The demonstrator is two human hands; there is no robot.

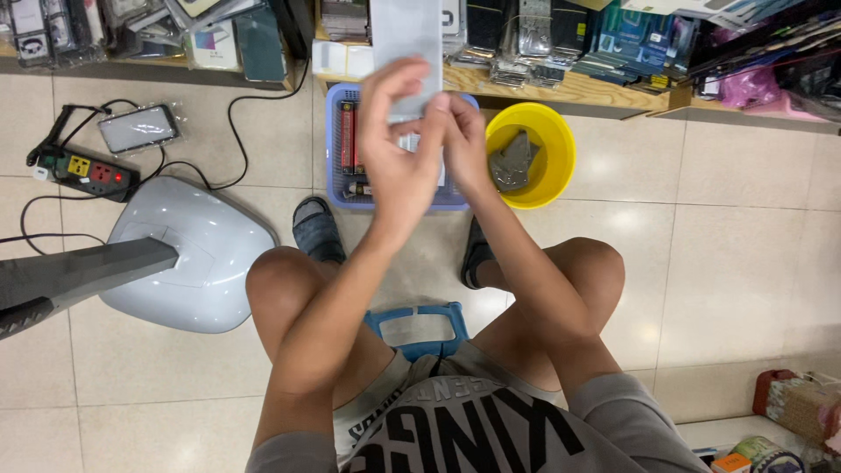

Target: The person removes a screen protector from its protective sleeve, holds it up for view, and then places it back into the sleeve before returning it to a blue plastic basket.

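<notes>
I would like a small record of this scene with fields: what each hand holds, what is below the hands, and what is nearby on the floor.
left hand: left hand grips the clear flat packet from the left side
right hand: right hand pinches the same packet near its lower edge
below hands: blue basket on the tiled floor
right of basket: yellow bowl with a grey item inside
left floor: power strip, grey fan base
seat: blue stool
</notes>
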